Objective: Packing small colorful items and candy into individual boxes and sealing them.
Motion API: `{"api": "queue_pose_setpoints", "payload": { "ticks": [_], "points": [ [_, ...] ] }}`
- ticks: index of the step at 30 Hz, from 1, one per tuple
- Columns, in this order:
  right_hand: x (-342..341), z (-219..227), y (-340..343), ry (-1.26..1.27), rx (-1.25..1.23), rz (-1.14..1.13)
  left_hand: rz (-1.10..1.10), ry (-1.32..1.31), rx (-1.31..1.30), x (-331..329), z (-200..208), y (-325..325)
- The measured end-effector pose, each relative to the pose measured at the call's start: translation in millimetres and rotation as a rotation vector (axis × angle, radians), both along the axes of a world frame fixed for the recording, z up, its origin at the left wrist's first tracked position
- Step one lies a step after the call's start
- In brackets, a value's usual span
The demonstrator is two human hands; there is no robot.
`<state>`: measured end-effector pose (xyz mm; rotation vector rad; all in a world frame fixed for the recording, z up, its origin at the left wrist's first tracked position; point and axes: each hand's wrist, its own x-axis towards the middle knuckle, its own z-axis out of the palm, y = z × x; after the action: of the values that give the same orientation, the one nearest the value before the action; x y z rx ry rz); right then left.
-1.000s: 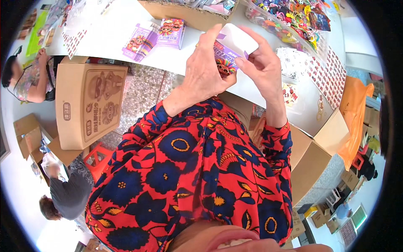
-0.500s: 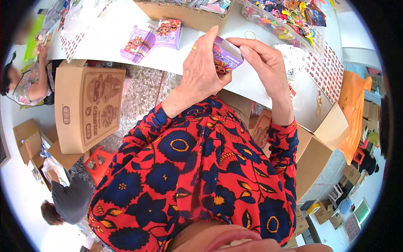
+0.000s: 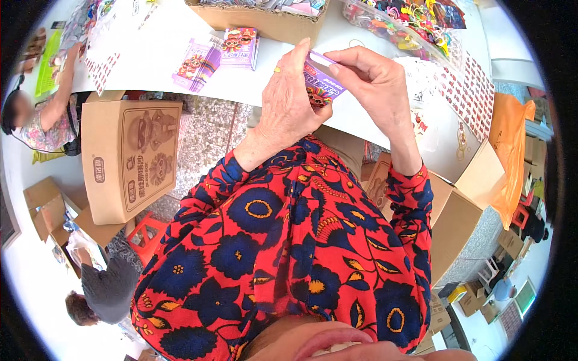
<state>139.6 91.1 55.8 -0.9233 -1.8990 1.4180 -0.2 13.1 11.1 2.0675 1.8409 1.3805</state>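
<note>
My left hand (image 3: 290, 90) is wrapped round a small purple printed box (image 3: 323, 79), held just above the near edge of the white table. A cartoon figure shows on the front of the box. At the box's upper end my right hand (image 3: 374, 78) pinches a flap (image 3: 321, 58) between thumb and index finger. Beyond my left hand lie a fanned stack of flat purple cartons (image 3: 196, 64) and a neater pile of purple boxes (image 3: 239, 48).
An open cardboard box (image 3: 265, 21) of small packets and a clear bin (image 3: 400, 30) of colourful trinkets stand at the back. Sticker sheets (image 3: 463, 96) lie on the right. Large cartons (image 3: 129, 156) flank me. Another person (image 3: 45, 117) sits at the far left; someone else (image 3: 108, 292) bends lower left.
My right thumb and index finger have shifted slightly left along the box's upper end, and the flap there has changed its angle. My left hand keeps its hold.
</note>
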Motion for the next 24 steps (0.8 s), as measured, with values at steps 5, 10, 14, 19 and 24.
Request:
{"api": "queue_pose_setpoints", "payload": {
  "ticks": [5, 10, 14, 19, 24],
  "points": [
    [-8.0, 0.9, -8.6, -0.179, 0.224, -0.078, 0.007, -0.004, -0.03, -0.7, -0.1, 2.1],
    [-9.0, -17.0, -9.5, -0.096, 0.53, -0.004, -0.009, -0.026, -0.019, -7.1, -8.3, 5.0],
    [-5.8, -21.0, -13.3, -0.015, 0.386, 0.032, 0.025, -0.047, -0.04, -10.1, -9.5, 4.4],
    [2.4, -36.2, -13.9, 0.147, -0.057, -0.035, 0.054, -0.069, -0.07, -12.1, -6.1, 5.8],
    [3.3, -33.3, -12.9, 0.084, -0.013, -0.099, 0.069, -0.063, -0.077, -5.8, -8.1, 4.3]
  ]
}}
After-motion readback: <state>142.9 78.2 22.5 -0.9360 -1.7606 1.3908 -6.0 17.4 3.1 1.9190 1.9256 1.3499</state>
